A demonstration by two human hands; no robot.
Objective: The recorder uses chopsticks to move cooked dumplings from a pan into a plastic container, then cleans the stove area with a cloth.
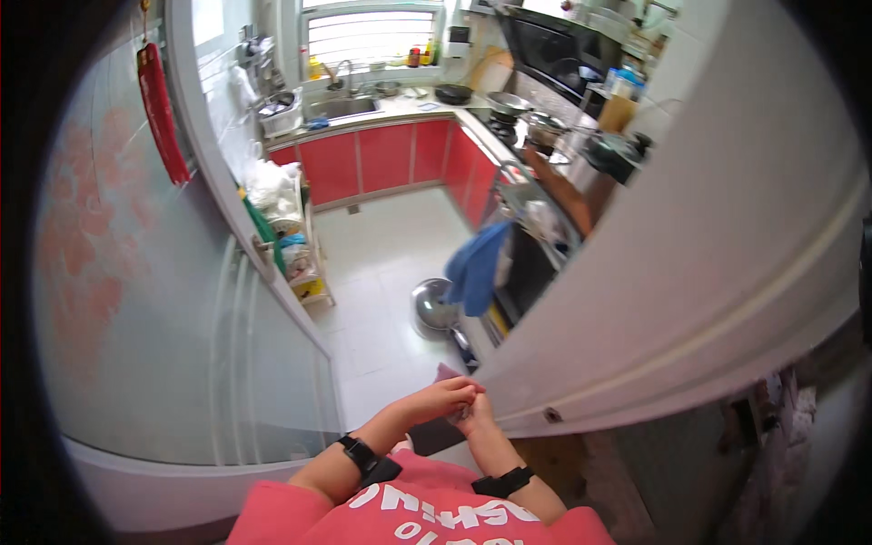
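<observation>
My left hand (455, 394) and my right hand (475, 417) meet in front of my body, with the left fingers laid over the right hand. A small greyish thing (463, 413) shows between them, too small to name. Just beyond the left fingers a mauve piece (446, 372) sticks out; whether I hold it cannot be told. Black bands circle both of my forearms. Before me lies a kitchen doorway, with a frosted glass door (157, 327) standing open on the left and a white door frame (654, 300) on the right.
On the tiled floor (375, 272) rests a metal wok or pan (434, 304). A blue towel (480, 266) hangs beside it. Against the left wall stands a loaded rack (310, 238). Red cabinets (385, 160) run below the sink (344, 107); pots (545, 129) crowd the right counter.
</observation>
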